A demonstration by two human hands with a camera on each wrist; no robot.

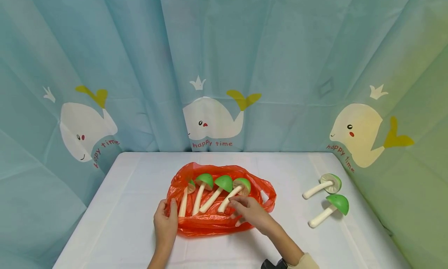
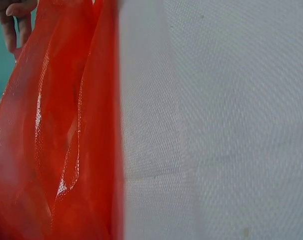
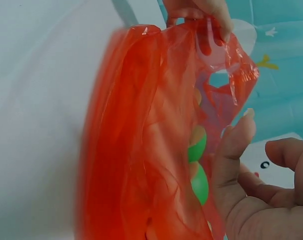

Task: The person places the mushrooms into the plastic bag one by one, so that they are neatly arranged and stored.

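At your far left, a pale blue curtain rises behind a white table and carries the first of three printed whales. Next comes your left hand, gripping the left edge of one red plastic bag, its thumb on the inner side. The bag lies on its side at the table's middle. Inside it are four green-capped mushrooms in a row: the first, its cap partly covered by red film; the second; the third; and the fourth, cap tipped to show its pale underside. Your right hand is over the bag's right part, beside the fourth stem; the right wrist view shows its thumb and fingers apart, nothing between them. Your two hands are well apart. At your far right, two more mushrooms lie on the table, one farther away, one nearer you. That makes six altogether.
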